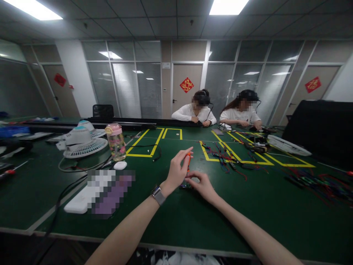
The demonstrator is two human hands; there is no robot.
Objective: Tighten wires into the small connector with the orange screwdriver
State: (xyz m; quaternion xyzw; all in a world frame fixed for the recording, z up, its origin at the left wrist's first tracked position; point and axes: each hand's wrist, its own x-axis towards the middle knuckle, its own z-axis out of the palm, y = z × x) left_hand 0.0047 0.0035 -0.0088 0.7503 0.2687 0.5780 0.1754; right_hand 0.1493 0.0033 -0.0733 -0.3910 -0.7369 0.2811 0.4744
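A dark green table [248,187] spread across the room, marked out with yellow tape [140,155], under bright ceiling lights [228,6] and before glass partitions [150,88] and a door [179,103] bearing a red diamond sign [186,85]. Two people in white tops [182,112] leaned over the far side.

The near edge [193,250] ran beneath both arms [131,233], with green surface between it and the hands. To the left, a pink-lidded bottle [116,143], a white fan [82,141] and a white slab [75,203] bounded the reach; ahead to the right lay tangled wires [224,158], and a second tangle [322,184] lay well apart from the right arm.

The left hand [178,167] was closed around an orange-handled tool [189,160], roughly upright above a small part [185,186] near the tabletop; the right hand [203,184] had its fingertips just beside the tool, and whether they pinched anything could not be told
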